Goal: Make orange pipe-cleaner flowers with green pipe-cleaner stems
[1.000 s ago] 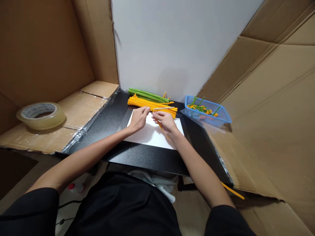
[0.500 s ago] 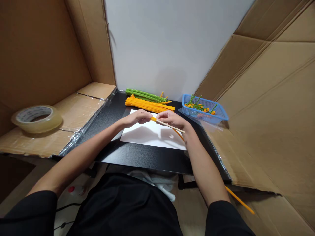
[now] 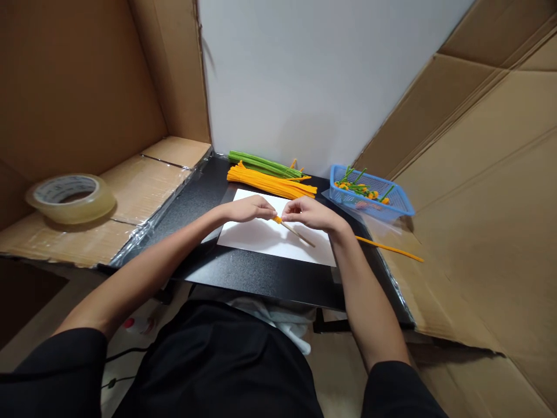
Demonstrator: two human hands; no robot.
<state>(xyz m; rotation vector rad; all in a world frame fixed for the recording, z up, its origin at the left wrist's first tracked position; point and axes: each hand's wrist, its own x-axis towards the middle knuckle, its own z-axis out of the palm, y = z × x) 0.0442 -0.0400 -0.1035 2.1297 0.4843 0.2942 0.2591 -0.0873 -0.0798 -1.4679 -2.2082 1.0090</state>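
Note:
Over the white sheet of paper (image 3: 243, 235), my left hand (image 3: 251, 209) is closed around one end of a thin wooden stick (image 3: 303, 237). An orange coil of pipe cleaner (image 3: 277, 219) wraps the stick at the fingertips. My right hand (image 3: 312, 213) is pinched just right of the coil, on the orange pipe cleaner (image 3: 389, 249). Its loose length emerges beyond my right wrist and reaches over the table's right edge. The stick's bare end points down and to the right. Fingers hide part of the winding.
Orange pipe cleaners (image 3: 270, 181) lie bundled behind the paper, with green ones (image 3: 261, 164) behind them. A blue basket (image 3: 402, 210) at the right holds small green-and-orange pieces. A tape roll (image 3: 104, 202) rests on the cardboard ledge (image 3: 139, 180) at left.
My right hand has turned, and the loose pipe cleaner has swung up from below my right forearm to the table's right side. The stick now tilts more steeply downward. The view has shifted slightly.

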